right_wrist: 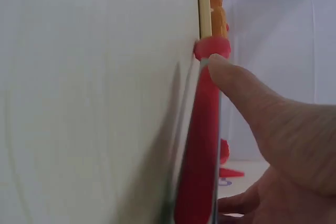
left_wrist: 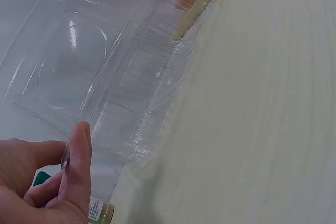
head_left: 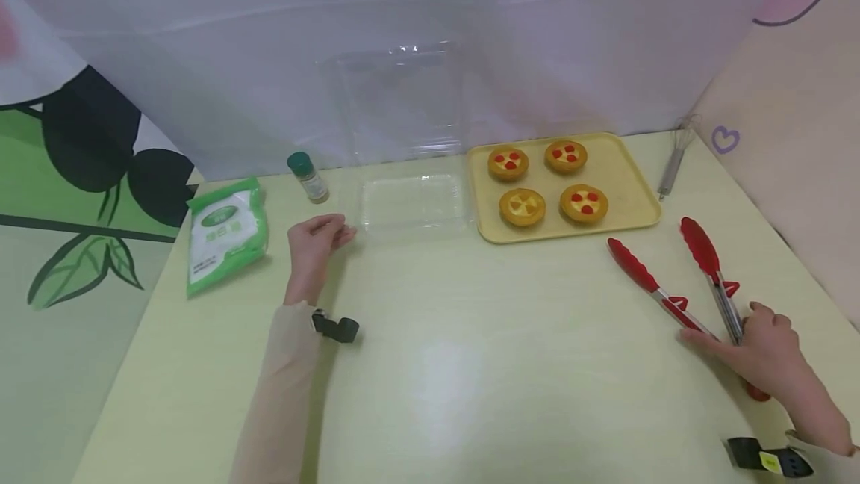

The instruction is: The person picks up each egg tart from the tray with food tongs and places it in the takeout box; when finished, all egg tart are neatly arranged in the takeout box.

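Note:
My left hand [head_left: 314, 245] pinches the near left corner of a clear plastic clamshell box [head_left: 413, 228] between thumb and fingers. Its lid [head_left: 406, 107] stands raised against the back curtain. In the left wrist view, the thin rim of the box [left_wrist: 131, 93] runs into the fingertips. On the right, my right hand [head_left: 766, 349] holds red-and-metal tongs [head_left: 702, 249] with their two arms spread apart. The right wrist view has the thumb lying on the red handle of the tongs [right_wrist: 202, 140], other fingers partly hidden behind it.
A yellow tray [head_left: 634, 200] right of the box bears several small tarts [head_left: 584, 204], topped with red or yellow pieces. Behind the tongs lies a whisk [head_left: 675, 159]. Left of the box are a green-capped shaker bottle [head_left: 310, 179] and a green-and-white bag [head_left: 228, 237].

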`<state>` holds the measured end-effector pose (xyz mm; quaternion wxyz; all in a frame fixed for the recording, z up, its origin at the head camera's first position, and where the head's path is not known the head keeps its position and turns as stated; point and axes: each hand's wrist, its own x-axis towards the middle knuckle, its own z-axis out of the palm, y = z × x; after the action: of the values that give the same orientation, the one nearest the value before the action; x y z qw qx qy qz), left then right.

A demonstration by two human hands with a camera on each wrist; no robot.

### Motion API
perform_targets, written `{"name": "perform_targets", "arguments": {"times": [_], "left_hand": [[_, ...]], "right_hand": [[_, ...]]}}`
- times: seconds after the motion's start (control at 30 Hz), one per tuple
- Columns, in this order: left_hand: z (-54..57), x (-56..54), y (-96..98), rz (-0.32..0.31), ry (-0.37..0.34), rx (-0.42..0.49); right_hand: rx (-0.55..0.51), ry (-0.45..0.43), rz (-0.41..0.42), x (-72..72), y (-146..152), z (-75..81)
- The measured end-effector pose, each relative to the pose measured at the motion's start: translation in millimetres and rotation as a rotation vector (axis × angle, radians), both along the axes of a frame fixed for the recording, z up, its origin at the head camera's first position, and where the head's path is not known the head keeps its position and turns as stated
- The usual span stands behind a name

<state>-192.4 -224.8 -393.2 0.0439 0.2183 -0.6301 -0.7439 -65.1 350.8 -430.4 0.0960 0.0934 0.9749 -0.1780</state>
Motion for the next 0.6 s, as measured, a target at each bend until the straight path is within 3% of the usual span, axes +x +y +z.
{"name": "perform_targets", "arguments": {"times": [0.23, 0.4, 0.6], "left_hand": [[-5.6, -1.8, -2.9, 0.002, 0.003, 0.005], [-8.7, -2.5, -4.3, 0.003, 0.000, 0.002], [-9.2, -2.9, -4.7, -0.001, 0.004, -0.008]], "right_hand": [[0.003, -0.027, -0.034, -1.3, -22, 8.3], [0.001, -0.038, 0.000, -6.1, -24, 14.4], [-0.099, -0.033, 0.021, -8.8, -21, 29.2]]}}
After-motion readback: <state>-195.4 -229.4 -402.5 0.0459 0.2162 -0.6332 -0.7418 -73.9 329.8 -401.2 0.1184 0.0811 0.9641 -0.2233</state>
